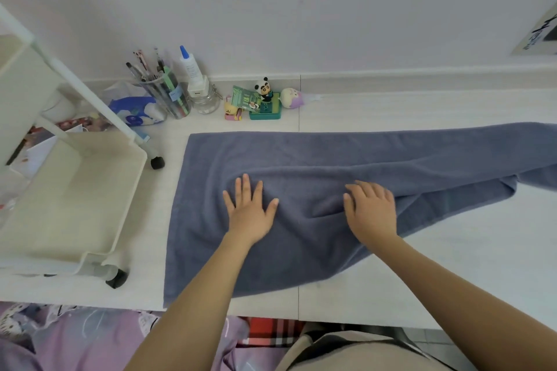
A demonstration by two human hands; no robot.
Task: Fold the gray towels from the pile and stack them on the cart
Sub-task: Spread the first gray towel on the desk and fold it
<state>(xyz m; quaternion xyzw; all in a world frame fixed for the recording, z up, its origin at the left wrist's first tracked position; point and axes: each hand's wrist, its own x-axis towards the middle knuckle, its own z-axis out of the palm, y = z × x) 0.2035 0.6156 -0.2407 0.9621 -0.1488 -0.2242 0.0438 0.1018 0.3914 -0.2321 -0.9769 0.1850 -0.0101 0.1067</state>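
A gray-blue towel (316,156) lies spread across the white table, its right part wrinkled and running off toward the right edge of the view. My left hand (248,214) presses flat on the towel with straight, spread fingers. My right hand (372,208) rests on a raised fold a little to the right, fingers extended over the cloth. The white cart (72,199) stands on the table to the left of the towel; its lower tray holds nothing. No towel pile is in view.
Along the wall behind the towel stand a pen cup (164,93), a glue bottle on a jar (196,84) and small toy figures (262,99). A tissue pack (135,110) lies beside the cart. Bare table (452,265) shows at the right front.
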